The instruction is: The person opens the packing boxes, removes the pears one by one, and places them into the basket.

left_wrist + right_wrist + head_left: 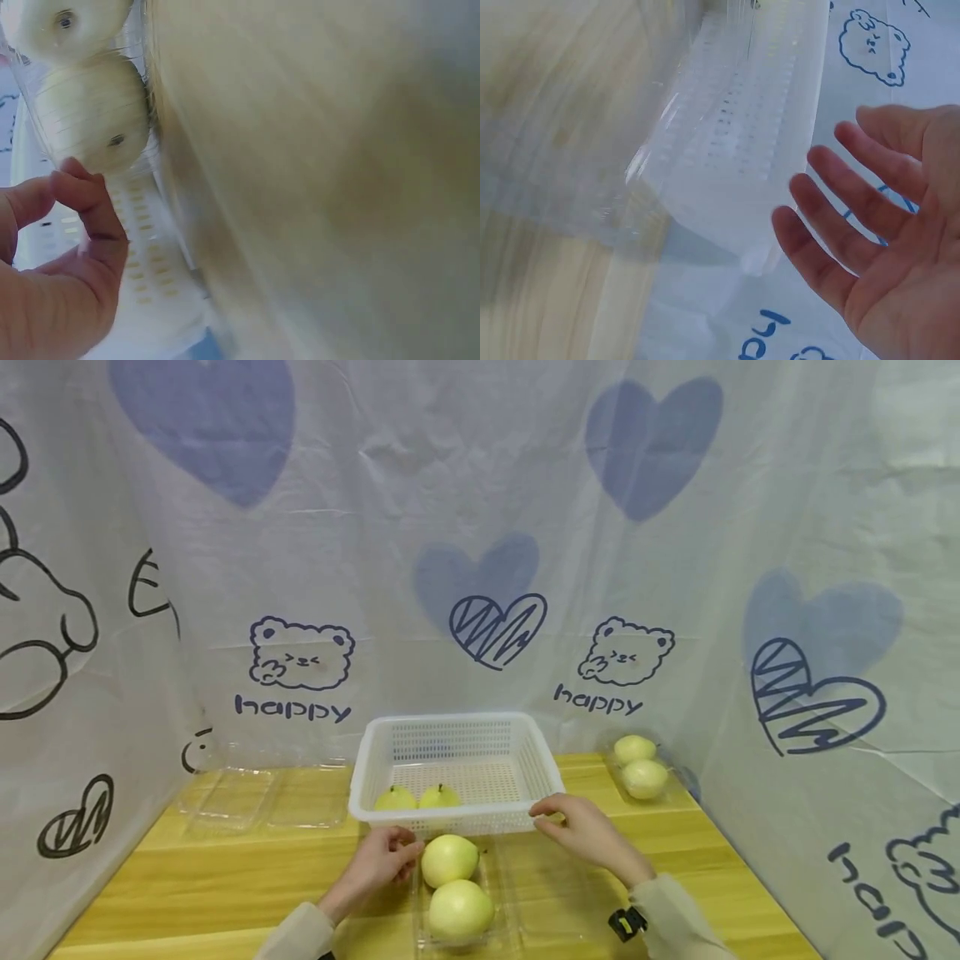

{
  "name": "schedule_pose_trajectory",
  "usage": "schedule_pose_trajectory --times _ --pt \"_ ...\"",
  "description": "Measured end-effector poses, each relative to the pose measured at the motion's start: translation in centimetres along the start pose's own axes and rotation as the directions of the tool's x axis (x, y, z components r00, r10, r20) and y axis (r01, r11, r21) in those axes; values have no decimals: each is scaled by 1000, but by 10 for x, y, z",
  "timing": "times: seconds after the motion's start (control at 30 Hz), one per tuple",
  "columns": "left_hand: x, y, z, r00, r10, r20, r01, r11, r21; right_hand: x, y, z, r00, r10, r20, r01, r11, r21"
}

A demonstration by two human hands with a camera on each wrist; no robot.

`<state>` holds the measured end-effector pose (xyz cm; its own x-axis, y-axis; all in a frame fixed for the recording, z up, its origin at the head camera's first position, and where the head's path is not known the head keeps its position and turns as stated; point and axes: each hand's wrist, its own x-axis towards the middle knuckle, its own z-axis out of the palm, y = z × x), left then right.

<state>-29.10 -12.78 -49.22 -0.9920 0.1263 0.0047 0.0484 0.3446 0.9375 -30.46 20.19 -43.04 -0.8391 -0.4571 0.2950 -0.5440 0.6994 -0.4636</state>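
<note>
Two yellow-green pears (461, 910) sit one behind the other in a clear plastic box (420, 935) at the front middle of the table. At the box's far left corner is my left hand (381, 862), thumb and bent forefinger pinching at its edge beside the farther pear (94, 112). My right hand (581, 831) is at the near right corner of a white plastic basket (465, 817). In the right wrist view its fingers (829, 244) are spread and loosely bent, holding nothing. The box's clear lid (547, 893) lies folded out to the right.
Two more pears (438, 796) lie inside the basket at its near left. Another clear box with two pears (643, 778) stands at the back right. Empty clear boxes (300, 797) lie at the back left. A printed sheet (465, 527) hangs behind and along both sides.
</note>
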Motion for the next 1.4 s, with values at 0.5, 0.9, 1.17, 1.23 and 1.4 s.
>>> schedule_pose_trajectory --times 0.5,0.9,1.17,1.23,1.4 --pt "-14 31 6 836 486 257 -542 649 534 21 -1 19 983 -38 -178 -4 974 -228" --pt "-39 50 43 793 427 435 -562 238 792 26 1 28 984 -23 -178 -21 970 -243" --pt "-45 50 55 870 293 398 -479 307 822 26 1 29 986 -15 -169 -17 983 -185" --pt "-45 51 57 885 239 399 -461 334 822 26 1 29 985 -9 -170 -21 985 -173" --pt "-43 52 59 919 127 373 -391 418 820 26 1 30 986 -4 -167 -24 986 -166"
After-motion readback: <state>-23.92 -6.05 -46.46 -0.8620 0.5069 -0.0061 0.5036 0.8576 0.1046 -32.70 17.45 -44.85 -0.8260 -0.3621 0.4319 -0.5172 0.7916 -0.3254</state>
